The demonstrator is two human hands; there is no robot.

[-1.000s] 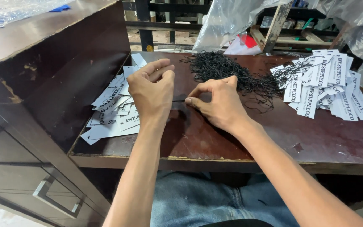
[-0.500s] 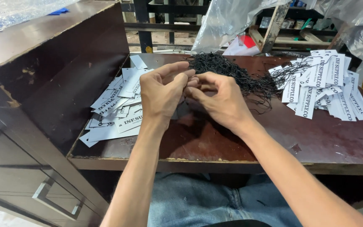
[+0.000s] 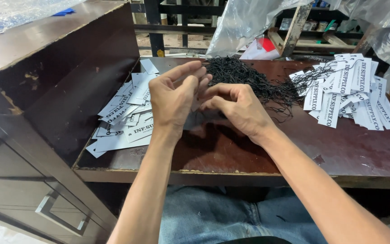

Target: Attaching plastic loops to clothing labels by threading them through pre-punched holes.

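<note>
Black cord, thin and limp: pinched between fingers of left hand (image 3: 173, 97) and right hand (image 3: 238, 108), raised just over the counter (image 3: 258, 153) before the tangled cord heap (image 3: 244, 79). Both pinches nearly closed; cord itself barely visible, a tag possibly hidden behind. Probably featherlight, floppy, snag-prone; best taken by a single strand end. White card tags, flat, stiff, smooth: loose pile at left (image 3: 125, 122), strung pile at right (image 3: 348, 92). Dark worn wood, chipped edge.
</note>
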